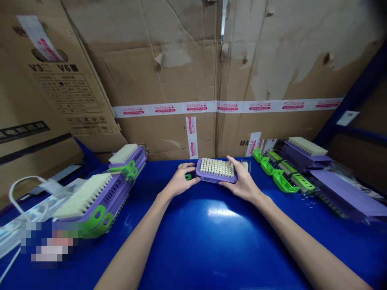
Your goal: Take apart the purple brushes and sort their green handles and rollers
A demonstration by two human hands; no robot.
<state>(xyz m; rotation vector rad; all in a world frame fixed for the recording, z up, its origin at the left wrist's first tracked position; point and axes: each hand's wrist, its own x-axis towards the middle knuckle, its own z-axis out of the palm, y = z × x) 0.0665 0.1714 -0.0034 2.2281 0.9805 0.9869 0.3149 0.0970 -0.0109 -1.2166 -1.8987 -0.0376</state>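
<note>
Nearest: two bare forearms (130,241), running in from the near side of a glossy blue table (187,241).

Item, central: one purple plastic block with rows of cream bristles (217,168), bristles up, close to the table's far edge, midway between its corners. Whether it rests there or is slightly raised cannot be told.

Left hand (180,181): thumb and curved fingertips pinching the block's left end. Right hand (245,183): thumb on the near side, fingers over the far side, pinching the right end.

Step in hand, by judgement: steadying or aligning the block two-handed. Any shift from this hold would call for even pressure at both ends and fingertips kept off the bristles.

Item, far left: purple bristled units with green looped ends (116,193), one behind another; beside them, a white power strip (18,225) with cable.

Item, towards the far right corner: bright green curved clips (282,182), a purple bristled piece (305,150), and a long purple panel (347,189).

Obscured: a green fragment (188,177), mostly behind the left hand; a clear piece with a pale cylinder (245,165), partly behind the right; the block's underside, unseen. The near left corner carries a pixelated patch, contents unreadable; the rightmost parts blur together.
</note>
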